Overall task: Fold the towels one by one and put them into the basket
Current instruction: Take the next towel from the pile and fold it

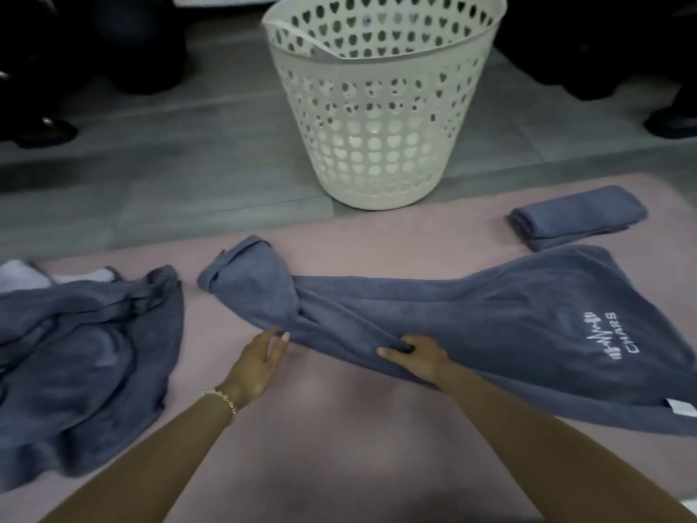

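A blue-grey towel (509, 315) with white "CHARS" lettering lies bunched and twisted across the pink mat (339, 447). My right hand (415, 354) pinches its near edge at the middle. My left hand (260, 362) is open, its straight fingertips touching the towel's near edge further left. A crumpled pile of the same blue-grey towels (83, 349) lies at the left. One folded towel (577, 217) sits at the back right of the mat. The white perforated basket (377, 118) stands upright on the grey floor beyond the mat.
Grey tiled floor (169, 164) stretches behind the mat. Dark shoes and legs stand at the far left (41, 126) and far right (671, 122). A white cloth (22, 275) peeks out behind the left pile.
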